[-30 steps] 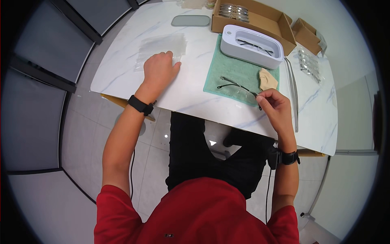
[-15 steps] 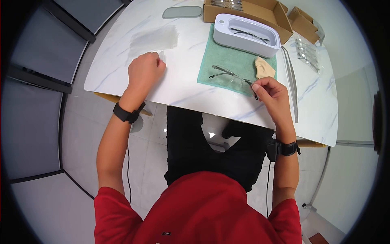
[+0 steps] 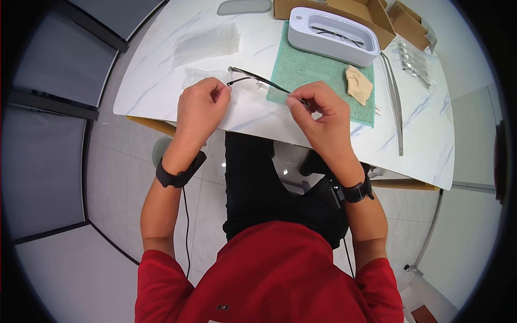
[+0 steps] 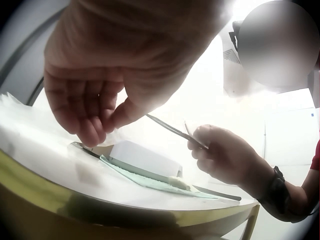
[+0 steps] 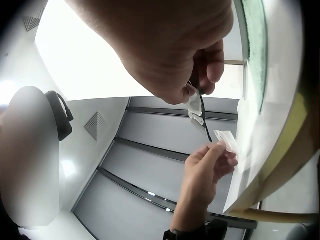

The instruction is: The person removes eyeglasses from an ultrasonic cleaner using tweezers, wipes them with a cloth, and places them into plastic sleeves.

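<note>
My right hand (image 3: 326, 116) pinches a pair of eyeglasses (image 3: 277, 88) with dark temples by one end, and they stretch leftward toward my other hand. My left hand (image 3: 202, 105) holds a clear plastic bag (image 5: 227, 141) between thumb and fingertips, as the right wrist view shows. In the head view part of that bag spreads beyond the left knuckles. The far tips of the eyeglasses hang right by the left fingertips, over the bag's mouth side. A stack of clear bags (image 3: 207, 44) lies on the table beyond the left hand.
A green towel (image 3: 334, 78) bears a white ultrasonic cleaner (image 3: 334, 46) with another pair of glasses inside, and a beige cloth (image 3: 358, 86). A grey strip (image 3: 396, 107) lies right of it. Cardboard boxes (image 3: 409, 24), bagged glasses (image 3: 414, 63) and a grey lid (image 3: 245, 6) stand farther back.
My right hand has carried the eyeglasses left from over the towel toward my left hand. My left hand has drawn a bag nearer, off the stack.
</note>
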The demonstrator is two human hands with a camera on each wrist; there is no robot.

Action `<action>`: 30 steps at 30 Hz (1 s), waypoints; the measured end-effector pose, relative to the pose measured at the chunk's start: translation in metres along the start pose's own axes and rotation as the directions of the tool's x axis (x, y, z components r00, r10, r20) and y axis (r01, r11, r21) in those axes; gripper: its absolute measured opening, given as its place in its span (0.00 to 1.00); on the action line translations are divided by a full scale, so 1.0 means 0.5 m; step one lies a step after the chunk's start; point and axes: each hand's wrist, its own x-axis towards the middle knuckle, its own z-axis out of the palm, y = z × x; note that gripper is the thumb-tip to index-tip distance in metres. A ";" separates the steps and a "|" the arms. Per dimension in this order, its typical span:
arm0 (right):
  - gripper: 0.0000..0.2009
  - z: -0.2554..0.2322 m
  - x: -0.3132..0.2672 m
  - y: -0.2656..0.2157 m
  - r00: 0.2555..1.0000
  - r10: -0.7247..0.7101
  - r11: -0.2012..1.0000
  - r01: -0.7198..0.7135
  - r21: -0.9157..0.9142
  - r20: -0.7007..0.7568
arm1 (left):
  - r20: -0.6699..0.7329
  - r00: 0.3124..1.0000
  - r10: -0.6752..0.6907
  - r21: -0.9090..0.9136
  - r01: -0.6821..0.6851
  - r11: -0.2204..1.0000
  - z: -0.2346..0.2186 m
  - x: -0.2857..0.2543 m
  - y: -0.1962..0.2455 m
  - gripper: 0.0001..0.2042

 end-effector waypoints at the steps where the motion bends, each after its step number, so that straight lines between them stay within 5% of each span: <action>1: 0.04 0.003 -0.002 0.000 1.000 0.001 1.000 -0.001 -0.001 0.002 | 0.000 1.000 -0.002 -0.002 0.002 1.000 0.003 -0.001 0.001 0.08; 10: 0.05 -0.005 -0.020 -0.007 0.997 -0.056 0.979 0.066 -0.192 0.058 | -0.056 0.998 0.007 -0.105 -0.013 0.994 0.024 -0.011 -0.005 0.08; 16: 0.05 -0.003 -0.021 -0.012 0.990 -0.049 0.974 0.076 -0.211 0.133 | -0.124 0.979 0.165 -0.011 -0.167 0.986 0.038 -0.026 0.013 0.04; 18: 0.05 -0.002 -0.012 -0.018 0.984 0.056 0.977 -0.019 -0.211 0.168 | -0.138 0.926 0.351 0.146 -0.332 0.932 0.045 -0.031 0.019 0.04; 21: 0.07 0.005 0.009 -0.023 0.973 0.134 0.967 -0.088 -0.238 0.186 | -0.103 0.891 0.442 0.209 -0.415 0.886 0.056 -0.045 0.047 0.06; 25: 0.08 0.017 0.021 -0.010 0.964 0.192 0.978 -0.172 -0.117 0.186 | -0.065 0.909 0.411 0.152 -0.398 0.905 0.066 -0.052 0.062 0.06; 27: 0.08 0.011 0.019 0.007 0.913 0.353 0.925 -0.373 0.068 0.207 | -0.086 0.919 0.386 0.106 -0.376 0.920 0.066 -0.050 0.057 0.06; 30: 0.09 -0.003 0.019 0.011 0.881 0.377 0.915 -0.403 0.034 0.284 | -0.080 0.916 0.392 0.079 -0.386 0.919 0.060 -0.050 0.065 0.06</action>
